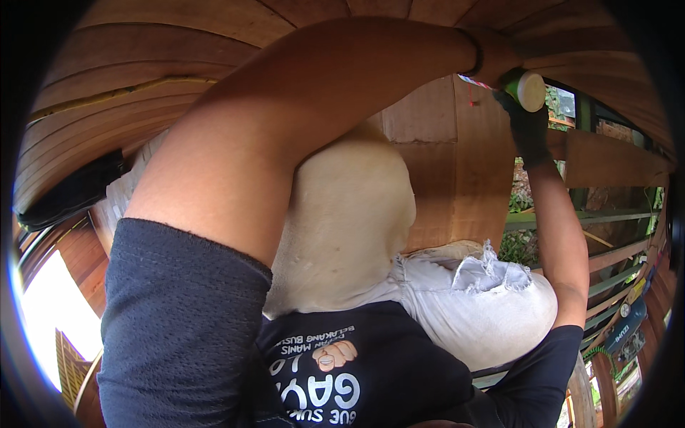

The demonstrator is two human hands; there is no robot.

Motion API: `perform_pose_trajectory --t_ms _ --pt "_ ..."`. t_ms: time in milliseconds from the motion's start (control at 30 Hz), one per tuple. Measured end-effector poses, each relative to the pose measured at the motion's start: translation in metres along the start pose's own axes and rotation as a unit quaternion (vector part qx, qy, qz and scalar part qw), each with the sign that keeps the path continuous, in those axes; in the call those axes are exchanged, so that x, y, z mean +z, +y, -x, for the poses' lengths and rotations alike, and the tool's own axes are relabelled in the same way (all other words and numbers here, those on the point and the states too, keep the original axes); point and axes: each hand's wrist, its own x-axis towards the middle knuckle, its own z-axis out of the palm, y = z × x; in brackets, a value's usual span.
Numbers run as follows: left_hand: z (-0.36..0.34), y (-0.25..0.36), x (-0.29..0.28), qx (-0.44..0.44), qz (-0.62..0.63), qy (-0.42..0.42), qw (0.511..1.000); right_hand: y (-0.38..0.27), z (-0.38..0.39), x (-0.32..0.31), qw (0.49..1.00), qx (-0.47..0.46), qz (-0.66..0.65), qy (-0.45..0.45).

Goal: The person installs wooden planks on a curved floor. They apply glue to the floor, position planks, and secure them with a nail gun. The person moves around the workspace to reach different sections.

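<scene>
A small green container with a round white end (530,91) is up at the right, between my hands. My right hand (526,132), in a dark glove, is closed around its lower side. My left arm arches over from the lower left, and my left hand (494,58) is bent beside the container, in shadow. Its fingers are mostly hidden, so whether it also grips the container does not show. A thin striped strip (476,83) in red, white and blue sticks out under the left hand. A dark band circles the left wrist.
Curved wooden planks (164,53) run across the top, with a yellow cord (121,93) along them. Brown panels (428,178) lie beyond my knees. Slatted rails (614,217) and a blue tool-like object (628,324) are at the right. A black item (75,191) lies left.
</scene>
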Motion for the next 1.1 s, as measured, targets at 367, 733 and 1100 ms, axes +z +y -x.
perform_pose_trajectory --t_ms 367,733,1100 --pt "-0.005 -0.001 0.000 -0.008 -0.006 0.000 1.000 -0.007 -0.003 0.000 1.000 0.026 0.015 -0.004" --pt "-0.008 -0.004 0.004 -0.011 -0.012 0.008 1.000 -0.010 -0.004 -0.003 0.998 0.062 0.017 -0.004" --pt "-0.011 -0.007 0.011 0.010 0.018 0.039 0.999 -0.014 0.000 -0.003 1.000 0.002 -0.002 0.006"
